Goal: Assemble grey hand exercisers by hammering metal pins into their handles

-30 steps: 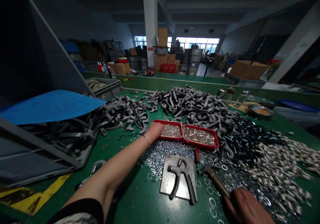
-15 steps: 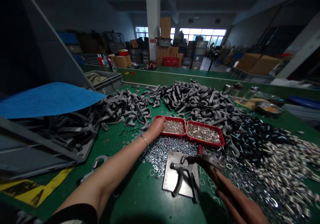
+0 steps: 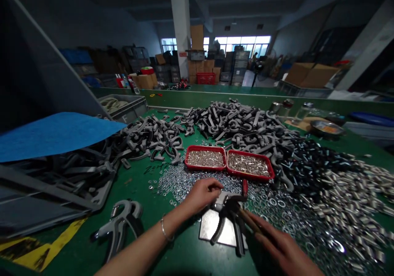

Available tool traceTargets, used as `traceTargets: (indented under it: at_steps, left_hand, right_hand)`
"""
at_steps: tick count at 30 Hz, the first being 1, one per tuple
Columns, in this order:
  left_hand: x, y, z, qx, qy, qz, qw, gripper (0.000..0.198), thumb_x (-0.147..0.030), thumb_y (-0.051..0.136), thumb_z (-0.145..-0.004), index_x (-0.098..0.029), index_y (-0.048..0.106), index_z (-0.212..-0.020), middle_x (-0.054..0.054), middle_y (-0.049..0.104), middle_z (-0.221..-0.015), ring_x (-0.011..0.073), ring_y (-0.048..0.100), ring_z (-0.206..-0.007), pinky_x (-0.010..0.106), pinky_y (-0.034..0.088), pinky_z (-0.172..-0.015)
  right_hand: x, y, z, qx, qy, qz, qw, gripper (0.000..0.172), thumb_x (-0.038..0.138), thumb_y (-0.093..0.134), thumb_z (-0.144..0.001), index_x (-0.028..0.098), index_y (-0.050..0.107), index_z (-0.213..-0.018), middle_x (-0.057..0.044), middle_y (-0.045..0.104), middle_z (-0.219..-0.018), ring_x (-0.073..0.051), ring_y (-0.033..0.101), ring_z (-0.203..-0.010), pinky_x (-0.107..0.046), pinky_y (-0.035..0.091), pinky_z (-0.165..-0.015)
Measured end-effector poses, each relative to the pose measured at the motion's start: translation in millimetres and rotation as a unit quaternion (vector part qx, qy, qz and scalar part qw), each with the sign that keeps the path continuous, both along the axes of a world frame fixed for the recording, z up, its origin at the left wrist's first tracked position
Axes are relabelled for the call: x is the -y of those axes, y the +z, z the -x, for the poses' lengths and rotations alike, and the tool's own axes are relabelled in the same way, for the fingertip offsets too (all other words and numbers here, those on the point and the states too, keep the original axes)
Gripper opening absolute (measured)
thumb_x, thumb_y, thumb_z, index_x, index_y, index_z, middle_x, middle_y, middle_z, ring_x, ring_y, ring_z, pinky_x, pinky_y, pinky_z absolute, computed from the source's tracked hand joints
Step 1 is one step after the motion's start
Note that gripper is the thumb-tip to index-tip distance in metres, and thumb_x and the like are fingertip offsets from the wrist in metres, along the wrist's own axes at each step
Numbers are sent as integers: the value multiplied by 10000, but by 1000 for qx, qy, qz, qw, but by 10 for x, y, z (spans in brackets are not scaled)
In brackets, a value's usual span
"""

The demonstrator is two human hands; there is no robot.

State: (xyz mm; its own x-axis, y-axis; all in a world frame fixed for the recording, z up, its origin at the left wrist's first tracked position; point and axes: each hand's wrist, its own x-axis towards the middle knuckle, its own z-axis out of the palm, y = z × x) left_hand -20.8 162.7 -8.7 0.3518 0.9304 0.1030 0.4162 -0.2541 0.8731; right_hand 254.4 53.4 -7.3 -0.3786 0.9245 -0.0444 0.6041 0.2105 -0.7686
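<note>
My left hand (image 3: 201, 192) is closed in a pinch at the top of a dark hook-shaped clamp part (image 3: 227, 222) that lies on a small steel plate (image 3: 212, 231). What the fingers pinch is too small to make out. My right hand (image 3: 281, 247) grips the wooden handle of a hammer (image 3: 241, 210), whose head rests over the clamp's top end. Two red trays (image 3: 228, 163) of small shiny metal pieces sit just behind. Loose silver washers (image 3: 177, 181) lie scattered around the plate.
A big heap of grey hook parts (image 3: 227, 124) fills the back of the green table (image 3: 172, 251). Black and silver bolts and sleeves (image 3: 344, 185) cover the right. A grey bin (image 3: 46, 198) with a blue sheet (image 3: 55, 134) stands left. Finished clamps (image 3: 120, 224) lie at front left.
My left hand has drawn back from the left red tray to the clamp on the plate. The hammer in my right hand has moved in over the clamp.
</note>
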Motion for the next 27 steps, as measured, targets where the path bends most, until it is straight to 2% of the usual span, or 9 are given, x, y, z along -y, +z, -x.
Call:
traceTargets:
  at_steps: [3, 6, 10, 12, 14, 18, 22, 25, 27]
  left_hand:
    - [-15, -112, -153, -33, -14, 37, 999, 155, -194, 589, -841, -148, 694, -945, 29, 723, -840, 170, 672, -770, 251, 500, -697]
    - [-81, -141, -237, -74, -31, 6, 997, 138, -192, 566, -863, -168, 701, -871, 30, 720, -864, 183, 658, -827, 271, 475, -765]
    - [-104, -157, -323, -132, -35, -44, 990, 166, -180, 546, -893, -182, 701, -835, 49, 700, -911, 204, 620, -919, 305, 431, -855]
    - [-104, -182, -363, -156, -35, -60, 985, 174, -183, 547, -904, -184, 697, -817, 51, 695, -900, 208, 610, -917, 314, 422, -863]
    - [-110, -204, -397, -176, -33, -71, 981, 181, -181, 547, -911, -183, 691, -801, 50, 691, -878, 205, 606, -897, 315, 422, -855]
    - [-124, -206, -444, -203, -27, -88, 975, 191, -175, 540, -925, -176, 679, -794, 44, 674, -842, 195, 601, -859, 307, 436, -824]
    - [-85, -218, -474, -233, -34, -114, 965, 169, -171, 541, -937, -167, 664, -822, 47, 651, -841, 205, 583, -859, 334, 443, -834]
    - [-28, -301, -494, -320, -68, -226, 918, 197, -141, 487, -960, -148, 641, -838, 73, 622, -867, 230, 548, -878, 383, 447, -849]
    - [-3, -374, -507, -370, -103, -310, 870, 234, -123, 438, -974, -139, 626, -836, 86, 602, -875, 241, 527, -878, 413, 451, -859]
  right_hand:
    - [52, -74, -106, -62, -116, 49, 990, 432, 462, 529, -939, 334, 587, -1348, -48, 642, -1349, -288, 606, -1230, -444, 526, -998]
    - [164, -154, -155, -120, -239, 75, 961, 524, 548, 593, -876, 315, 584, -1345, -51, 625, -1373, -285, 605, -1225, -387, 546, -957]
    - [273, -176, -16, -268, -350, 174, 881, 668, 608, 671, -795, 297, 536, -1370, -54, 736, -1137, -249, 725, -876, -297, 582, -631]
    - [289, -149, 81, -328, -388, 206, 836, 705, 607, 712, -758, 290, 530, -1360, -26, 757, -952, -209, 705, -715, -256, 527, -525]
    - [286, -129, 145, -360, -398, 213, 816, 724, 604, 745, -723, 287, 534, -1339, -1, 740, -829, -168, 649, -599, -220, 458, -456]
    - [268, -168, 176, -379, -382, 214, 815, 708, 610, 740, -722, 293, 532, -1320, 19, 699, -738, -99, 497, -444, -190, 340, -390]
    - [284, -251, 176, -377, -391, 209, 813, 707, 638, 720, -722, 292, 541, -1312, 14, 692, -741, -100, 483, -441, -198, 334, -386]
    - [298, -302, 113, -353, -372, 205, 834, 745, 662, 663, -770, 273, 493, -1382, -1, 707, -747, -126, 519, -453, -217, 362, -386]
    - [271, -318, 12, -299, -334, 195, 873, 735, 653, 595, -833, 275, 442, -1445, -28, 745, -812, -166, 598, -499, -250, 441, -412]
